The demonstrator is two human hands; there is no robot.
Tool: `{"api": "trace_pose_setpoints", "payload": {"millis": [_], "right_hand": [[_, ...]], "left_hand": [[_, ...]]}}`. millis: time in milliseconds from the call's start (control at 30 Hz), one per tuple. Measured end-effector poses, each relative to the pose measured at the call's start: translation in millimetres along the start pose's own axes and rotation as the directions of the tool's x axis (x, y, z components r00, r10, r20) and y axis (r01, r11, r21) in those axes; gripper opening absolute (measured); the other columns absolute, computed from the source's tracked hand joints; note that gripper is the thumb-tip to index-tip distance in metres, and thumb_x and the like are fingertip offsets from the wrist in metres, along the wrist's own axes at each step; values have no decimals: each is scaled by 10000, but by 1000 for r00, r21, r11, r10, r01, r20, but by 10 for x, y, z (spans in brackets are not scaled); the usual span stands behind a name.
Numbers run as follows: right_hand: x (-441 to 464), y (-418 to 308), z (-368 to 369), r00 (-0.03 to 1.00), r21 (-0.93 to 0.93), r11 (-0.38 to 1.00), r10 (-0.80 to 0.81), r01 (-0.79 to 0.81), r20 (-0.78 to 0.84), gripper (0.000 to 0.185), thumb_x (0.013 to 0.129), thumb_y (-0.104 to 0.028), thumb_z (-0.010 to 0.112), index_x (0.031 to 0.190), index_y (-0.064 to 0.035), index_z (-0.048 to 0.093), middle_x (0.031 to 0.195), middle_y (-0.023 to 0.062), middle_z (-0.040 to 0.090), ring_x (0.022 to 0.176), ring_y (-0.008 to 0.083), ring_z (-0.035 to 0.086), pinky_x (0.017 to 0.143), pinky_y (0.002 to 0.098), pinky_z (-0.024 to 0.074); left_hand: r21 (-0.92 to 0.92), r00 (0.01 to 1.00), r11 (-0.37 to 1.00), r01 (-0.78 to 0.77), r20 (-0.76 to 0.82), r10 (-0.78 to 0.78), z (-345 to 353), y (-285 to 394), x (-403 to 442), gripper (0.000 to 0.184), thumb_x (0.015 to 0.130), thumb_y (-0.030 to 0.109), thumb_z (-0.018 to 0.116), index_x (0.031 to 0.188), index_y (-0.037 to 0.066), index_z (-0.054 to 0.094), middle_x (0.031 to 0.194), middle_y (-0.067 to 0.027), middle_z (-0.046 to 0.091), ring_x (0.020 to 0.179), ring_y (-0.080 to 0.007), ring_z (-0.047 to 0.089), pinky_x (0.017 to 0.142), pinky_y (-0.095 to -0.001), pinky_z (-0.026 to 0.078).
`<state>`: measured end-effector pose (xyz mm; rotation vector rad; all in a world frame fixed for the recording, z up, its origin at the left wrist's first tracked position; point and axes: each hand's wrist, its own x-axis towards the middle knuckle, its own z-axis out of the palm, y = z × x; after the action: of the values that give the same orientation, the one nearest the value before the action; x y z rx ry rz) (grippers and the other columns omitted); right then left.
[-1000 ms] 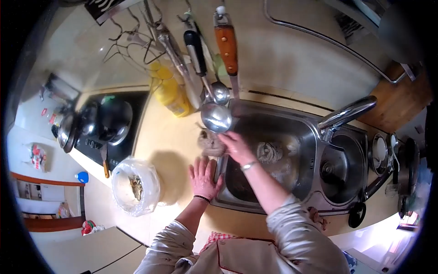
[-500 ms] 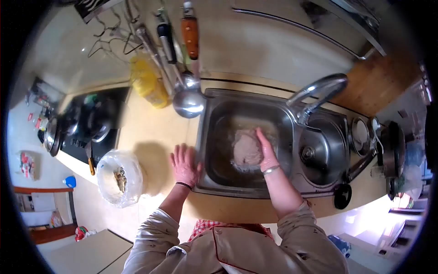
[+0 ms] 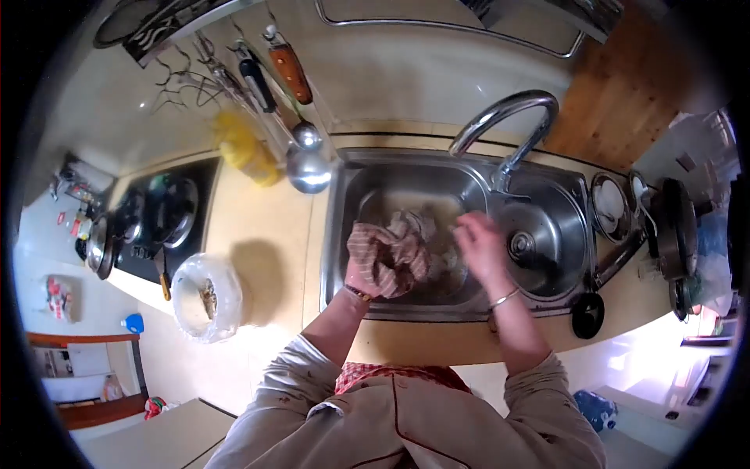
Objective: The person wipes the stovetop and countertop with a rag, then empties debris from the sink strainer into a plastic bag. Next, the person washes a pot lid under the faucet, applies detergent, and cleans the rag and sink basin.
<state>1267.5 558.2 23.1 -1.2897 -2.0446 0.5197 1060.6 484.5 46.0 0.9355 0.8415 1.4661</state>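
Observation:
A wet, striped brownish cloth (image 3: 410,258) is bunched up over the large left basin of the steel sink (image 3: 332,234). My left hand (image 3: 361,275) is closed on the cloth's left side, and folds of it hide most of the fingers. Just right of the cloth, my right hand (image 3: 482,246) hovers over the same basin. Its fingers are loosely bent and apart, slightly blurred, with nothing visible in them. Shallow cloudy water (image 3: 449,277) lies at the bottom of the basin under the cloth.
A curved faucet (image 3: 512,109) rises behind the sink beside the smaller basin (image 3: 551,258). Ladles (image 3: 308,168) hang at the back left near a yellow bag (image 3: 246,152). A plastic-lined bin (image 3: 207,297) is at left, below a black stove (image 3: 164,211). A round black object (image 3: 587,315) lies front right.
My left hand has left the counter edge and now grips the cloth in the sink. My right hand has come off the cloth and moved right. The cloth is now lifted and crumpled.

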Motion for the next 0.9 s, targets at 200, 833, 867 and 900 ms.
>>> {"api": "trace_pose_setpoints", "payload": {"millis": [200,833,867,900], "right_hand": [[655,541,-441,972,-681,726,-77,-98,-222,226,790,-175,588,968,-41,626,1024,139,587,997,333,524,861,397,426],[579,130,-285,945,-235,935,301,-266,129,404,908,-328,452,1212,-63,477,998,164,629,972,308,593,817,382,482],[552,23,-174,942,60,944,316,-324,112,498,912,-388,451,1304,-87,390,1084,156,605,1053,303,558,876,370,459],[537,105,67,837,562,621,415,-547,357,536,894,-382,497,1324,-92,363,1128,133,580,1099,288,521,919,356,430]], "left_hand": [[-306,980,934,186,132,-152,210,-82,383,163,776,235,487,752,87,424,654,-61,374,585,-211,337,563,-318,301],[55,955,994,-91,287,71,188,-501,1135,78,799,118,483,750,80,531,779,-55,513,737,-216,494,613,-302,406],[294,968,942,-162,231,94,147,-570,1152,90,808,110,482,765,75,554,815,-53,544,772,-215,521,633,-299,425],[521,978,831,-192,174,116,104,-642,1169,106,816,101,482,780,70,577,852,-52,575,807,-214,547,653,-296,444]]}}
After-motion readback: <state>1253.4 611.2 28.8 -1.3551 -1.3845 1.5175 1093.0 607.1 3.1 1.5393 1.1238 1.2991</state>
